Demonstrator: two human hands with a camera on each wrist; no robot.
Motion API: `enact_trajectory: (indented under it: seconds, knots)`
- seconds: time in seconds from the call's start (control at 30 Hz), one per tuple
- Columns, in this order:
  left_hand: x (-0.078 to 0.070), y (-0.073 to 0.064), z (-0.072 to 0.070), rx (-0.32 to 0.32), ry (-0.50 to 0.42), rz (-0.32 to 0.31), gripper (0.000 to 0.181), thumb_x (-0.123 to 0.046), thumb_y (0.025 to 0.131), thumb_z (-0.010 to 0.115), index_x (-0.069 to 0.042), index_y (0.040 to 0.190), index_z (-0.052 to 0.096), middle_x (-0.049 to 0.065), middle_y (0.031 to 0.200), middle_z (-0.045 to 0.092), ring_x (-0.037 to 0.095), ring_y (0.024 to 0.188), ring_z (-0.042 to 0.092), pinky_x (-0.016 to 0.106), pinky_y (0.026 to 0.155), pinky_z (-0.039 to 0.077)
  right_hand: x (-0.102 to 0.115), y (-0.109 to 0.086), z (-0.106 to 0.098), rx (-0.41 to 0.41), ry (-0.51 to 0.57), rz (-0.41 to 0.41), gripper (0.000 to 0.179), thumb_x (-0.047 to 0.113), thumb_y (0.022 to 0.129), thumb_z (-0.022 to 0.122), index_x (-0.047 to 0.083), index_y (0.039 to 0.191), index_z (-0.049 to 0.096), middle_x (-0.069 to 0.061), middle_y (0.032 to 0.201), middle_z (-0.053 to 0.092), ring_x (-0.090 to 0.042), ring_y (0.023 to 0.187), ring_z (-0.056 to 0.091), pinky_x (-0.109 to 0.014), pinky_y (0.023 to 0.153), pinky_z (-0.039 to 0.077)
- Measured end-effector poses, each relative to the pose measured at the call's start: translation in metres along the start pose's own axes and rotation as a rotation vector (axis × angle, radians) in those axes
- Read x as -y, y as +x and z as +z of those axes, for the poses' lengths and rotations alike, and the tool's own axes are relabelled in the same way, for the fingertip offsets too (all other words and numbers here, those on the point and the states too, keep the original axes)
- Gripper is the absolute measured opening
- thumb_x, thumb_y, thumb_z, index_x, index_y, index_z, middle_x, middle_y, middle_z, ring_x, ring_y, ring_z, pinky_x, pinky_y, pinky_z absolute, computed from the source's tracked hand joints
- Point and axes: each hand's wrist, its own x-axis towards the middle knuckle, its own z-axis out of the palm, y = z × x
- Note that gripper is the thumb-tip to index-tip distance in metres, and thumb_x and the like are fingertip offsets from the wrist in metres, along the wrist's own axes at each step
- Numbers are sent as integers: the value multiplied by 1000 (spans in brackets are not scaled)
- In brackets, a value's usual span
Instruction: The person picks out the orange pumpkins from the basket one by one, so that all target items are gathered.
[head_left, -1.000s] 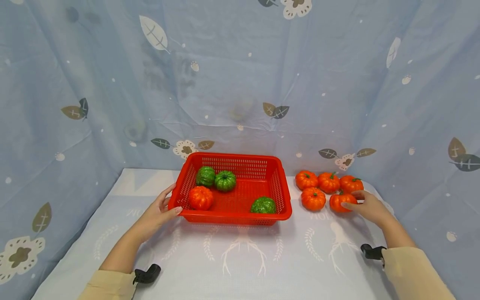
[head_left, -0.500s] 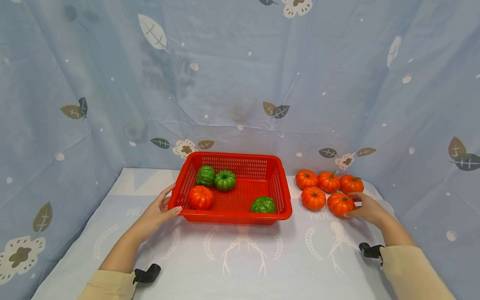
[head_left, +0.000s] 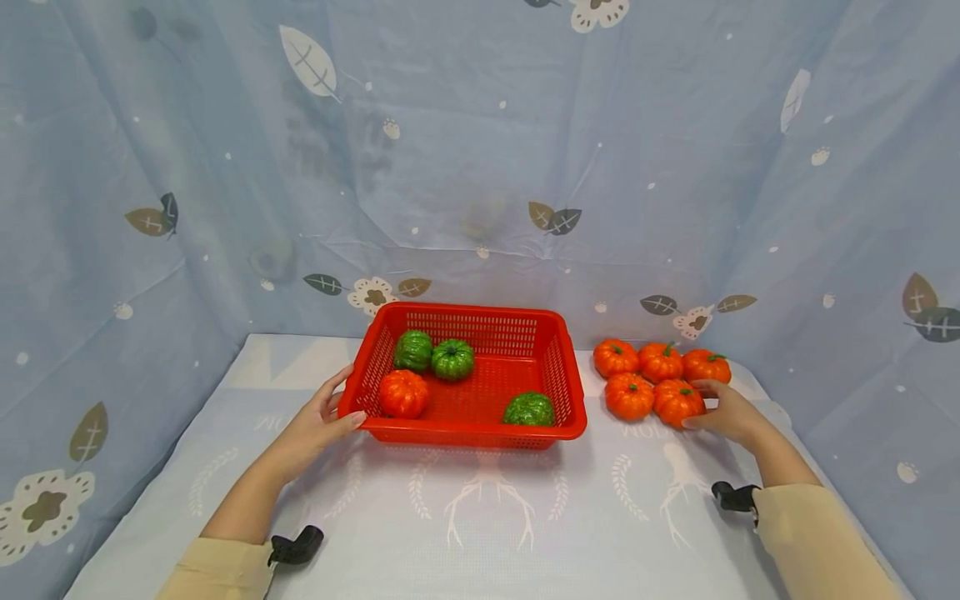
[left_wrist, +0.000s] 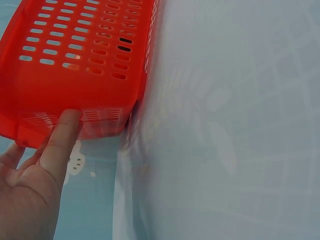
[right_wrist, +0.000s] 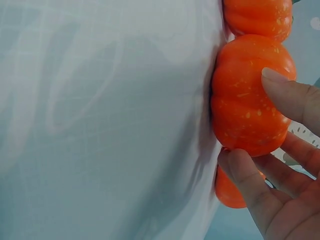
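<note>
A red plastic basket with slotted walls stands mid-table. In it are several small pumpkins: two green pumpkins at the back left, an orange-red pumpkin at the front left, and a green pumpkin at the front right. My left hand holds the basket's front left corner, thumb on the rim and fingers along the side. At right, my right hand grips an orange pumpkin between thumb and fingers. That pumpkin rests on the table against another orange pumpkin.
Three orange pumpkins form a back row behind the held one. A pale printed cloth covers the table. Blue patterned curtains hang close behind and at both sides.
The right hand has drawn its orange pumpkin slightly left and settled it beside its neighbour, with the fingers now lower on its right side. The left hand and basket stay put.
</note>
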Motion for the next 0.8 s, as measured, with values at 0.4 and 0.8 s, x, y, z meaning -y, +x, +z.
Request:
enact_trajectory:
  seconds: [0.4,0.8]
  knots:
    - [0,0,0,-4,17,-5,88,-20,94,69,-22,161,13,25,154,34,43,136,42,35,98,51,31,-20,-6,-51,-61,-98,73,20,88,76,-13,142,39,-40,137,44,-58,118,47,-62,92,49]
    - [0,0,1,-12,23,-12,87,-19,95,68,-23,161,13,25,154,35,45,135,44,41,98,52,110,-43,8,-181,-20,-219,53,20,93,73,-4,136,54,-30,138,52,-51,121,54,-58,92,51]
